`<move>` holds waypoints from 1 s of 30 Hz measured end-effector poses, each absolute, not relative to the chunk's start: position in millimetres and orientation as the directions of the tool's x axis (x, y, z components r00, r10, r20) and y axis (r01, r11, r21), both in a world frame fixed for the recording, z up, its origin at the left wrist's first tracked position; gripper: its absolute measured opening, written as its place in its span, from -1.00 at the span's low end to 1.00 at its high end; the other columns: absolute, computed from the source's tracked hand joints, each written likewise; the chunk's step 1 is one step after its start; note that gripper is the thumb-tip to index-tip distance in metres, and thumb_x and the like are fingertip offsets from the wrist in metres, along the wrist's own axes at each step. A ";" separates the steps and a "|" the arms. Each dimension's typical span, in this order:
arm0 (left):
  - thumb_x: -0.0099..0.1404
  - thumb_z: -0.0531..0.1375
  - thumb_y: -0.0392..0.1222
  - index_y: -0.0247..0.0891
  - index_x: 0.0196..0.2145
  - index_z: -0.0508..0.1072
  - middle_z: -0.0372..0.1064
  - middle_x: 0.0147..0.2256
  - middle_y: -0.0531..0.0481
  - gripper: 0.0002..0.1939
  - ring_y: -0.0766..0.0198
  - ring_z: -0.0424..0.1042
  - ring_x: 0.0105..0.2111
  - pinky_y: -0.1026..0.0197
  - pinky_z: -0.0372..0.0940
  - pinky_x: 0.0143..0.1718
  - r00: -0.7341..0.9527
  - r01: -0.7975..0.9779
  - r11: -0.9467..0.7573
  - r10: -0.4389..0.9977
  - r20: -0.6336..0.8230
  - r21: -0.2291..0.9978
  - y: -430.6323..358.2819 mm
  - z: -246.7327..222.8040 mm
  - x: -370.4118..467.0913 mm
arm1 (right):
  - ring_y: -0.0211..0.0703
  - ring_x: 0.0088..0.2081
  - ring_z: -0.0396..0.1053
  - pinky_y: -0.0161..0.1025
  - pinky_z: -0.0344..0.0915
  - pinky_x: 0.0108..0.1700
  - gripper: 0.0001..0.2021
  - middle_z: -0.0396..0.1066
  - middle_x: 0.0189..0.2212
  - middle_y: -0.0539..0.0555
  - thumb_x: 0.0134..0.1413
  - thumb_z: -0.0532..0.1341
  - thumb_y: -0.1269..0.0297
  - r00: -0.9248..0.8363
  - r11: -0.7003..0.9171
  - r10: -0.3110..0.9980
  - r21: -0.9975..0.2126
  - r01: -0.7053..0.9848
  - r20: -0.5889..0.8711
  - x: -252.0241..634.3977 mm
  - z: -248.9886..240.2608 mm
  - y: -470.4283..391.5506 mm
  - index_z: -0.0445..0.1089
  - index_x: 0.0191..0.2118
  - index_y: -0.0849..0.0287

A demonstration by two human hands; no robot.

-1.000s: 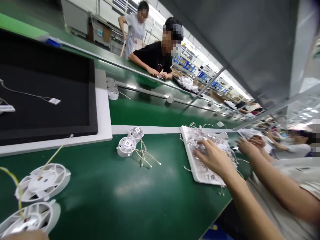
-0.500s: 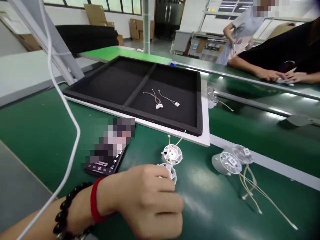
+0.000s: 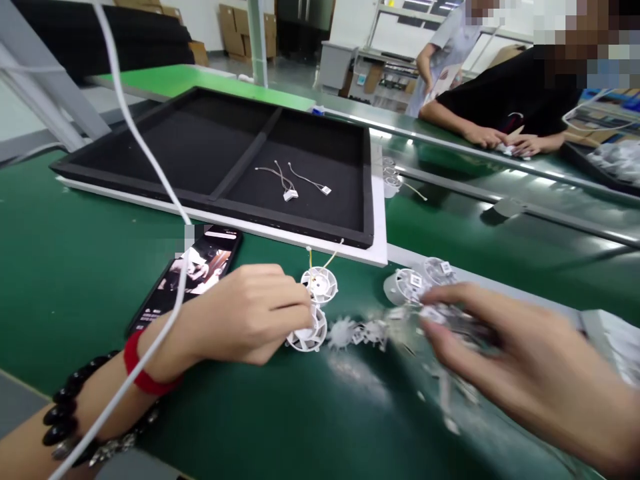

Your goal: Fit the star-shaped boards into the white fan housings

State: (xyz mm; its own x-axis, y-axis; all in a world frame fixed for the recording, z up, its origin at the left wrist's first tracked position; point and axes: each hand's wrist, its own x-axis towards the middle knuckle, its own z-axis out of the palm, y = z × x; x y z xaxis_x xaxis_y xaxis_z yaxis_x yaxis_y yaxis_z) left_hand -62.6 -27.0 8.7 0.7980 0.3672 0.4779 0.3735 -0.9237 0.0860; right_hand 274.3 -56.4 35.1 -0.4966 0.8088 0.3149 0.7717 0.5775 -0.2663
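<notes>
My left hand (image 3: 250, 317) is closed, its fingertips at a white round spoked housing (image 3: 307, 337); the exact grip is partly hidden. A second spoked housing (image 3: 321, 285) with short yellowish wires touches it just behind. My right hand (image 3: 520, 360) is smeared by motion, thumb and forefinger apart around whitish, see-through shapes I cannot make out. Left of its fingertips lie small white and clear pieces (image 3: 370, 331), one a star-shaped white piece (image 3: 343, 332). Behind those fingers stand white cylinder housings (image 3: 403, 287) with square labels on top; blurred wires trail below.
A black framed panel (image 3: 227, 183) on a white board bears several small wired connectors (image 3: 290, 195). A lit phone (image 3: 200, 267) lies by my left wrist, and a white cable (image 3: 145, 157) hangs across the view. Opposite, a co-worker's hands (image 3: 523, 143) handle small white pieces.
My right hand has come into view from the right. Small white and clear pieces now lie between my hands. My left hand is at the nearer housing, and the view has turned right.
</notes>
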 end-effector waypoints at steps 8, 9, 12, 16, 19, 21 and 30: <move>0.52 -0.02 -0.49 -0.30 -0.23 0.55 0.58 -0.25 0.01 -0.64 0.22 0.48 -0.36 0.12 0.29 -0.33 0.828 0.407 -0.906 0.421 0.370 0.121 -20.9 5.3 -67.2 | 0.15 -0.28 0.65 0.02 0.54 -0.40 -0.65 0.62 -0.02 0.21 0.49 0.15 -0.01 -0.658 0.671 0.742 -0.142 0.728 0.129 260.0 25.5 -25.3 0.49 0.15 0.06; 0.54 -0.03 -0.47 -0.29 -0.20 0.55 0.58 -0.23 0.01 -0.64 0.22 0.49 -0.34 0.12 0.29 -0.32 0.835 0.402 -0.907 0.421 0.354 0.128 -21.6 4.4 -66.2 | 0.16 -0.26 0.64 0.04 0.55 -0.37 -0.66 0.61 -0.03 0.22 0.50 0.13 0.02 -0.668 0.683 0.730 -0.122 0.720 0.143 259.3 27.0 -27.1 0.52 0.11 0.06; 0.61 -0.04 -0.37 -0.28 -0.15 0.54 0.59 -0.21 0.01 -0.66 0.22 0.51 -0.31 0.12 0.31 -0.29 0.836 0.405 -0.902 0.431 0.341 0.148 -22.5 2.7 -64.3 | 0.22 -0.22 0.60 0.16 0.54 -0.27 -0.72 0.59 -0.09 0.27 0.48 0.14 0.18 -0.698 0.714 0.684 -0.001 0.700 0.214 245.5 31.4 -32.2 0.59 -0.02 0.13; 0.64 -0.01 -0.30 -0.28 -0.13 0.49 0.58 -0.23 0.03 -0.71 0.21 0.49 -0.35 0.11 0.32 -0.29 0.824 0.406 -0.902 0.432 0.366 0.149 -21.4 3.3 -63.4 | 0.31 0.01 0.57 0.36 0.46 0.13 -0.86 0.59 -0.02 0.30 0.29 0.33 0.37 -0.725 0.732 0.654 0.060 0.678 0.218 213.5 25.2 -34.9 0.63 -0.09 0.22; 0.63 0.02 -0.33 -0.27 -0.13 0.46 0.57 -0.23 0.05 -0.77 0.21 0.49 -0.34 0.11 0.33 -0.28 0.812 0.415 -0.898 0.437 0.387 0.144 -21.5 5.0 -62.8 | 0.27 0.04 0.56 0.37 0.36 0.29 -0.95 0.60 -0.10 0.26 0.19 0.44 0.35 -0.767 0.774 0.624 0.016 0.633 0.150 199.0 15.2 -33.6 0.62 -0.25 0.20; 0.62 0.04 -0.33 -0.25 -0.11 0.45 0.56 -0.22 0.07 -0.80 0.21 0.49 -0.34 0.11 0.33 -0.26 0.804 0.428 -0.892 0.448 0.391 0.143 -22.0 5.6 -62.9 | 0.19 -0.04 0.58 0.33 0.39 0.28 -0.93 0.59 -0.21 0.19 0.16 0.43 0.46 -0.797 0.802 0.595 0.000 0.598 0.102 198.3 12.7 -30.8 0.59 -0.33 0.18; 0.63 0.09 -0.18 -0.20 -0.24 0.43 0.53 -0.28 0.08 -0.77 0.17 0.52 -0.32 0.08 0.29 -0.24 0.712 0.554 -0.814 0.573 0.406 0.176 -21.0 6.0 -67.3 | -0.05 -0.19 0.57 -0.14 0.46 -0.19 -0.85 0.64 -0.18 0.05 0.41 0.28 0.33 -0.478 0.602 0.798 -0.510 0.615 0.366 220.7 51.2 -22.5 0.52 -0.27 0.07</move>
State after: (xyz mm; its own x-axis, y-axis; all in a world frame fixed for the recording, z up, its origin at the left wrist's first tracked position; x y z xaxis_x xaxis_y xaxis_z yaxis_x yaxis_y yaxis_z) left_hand -67.3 -21.0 6.0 0.7124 0.5727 0.4056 0.5542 -0.8137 0.1755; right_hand 220.7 -22.5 51.2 -0.4785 0.7982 0.3659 0.6148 0.6020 -0.5095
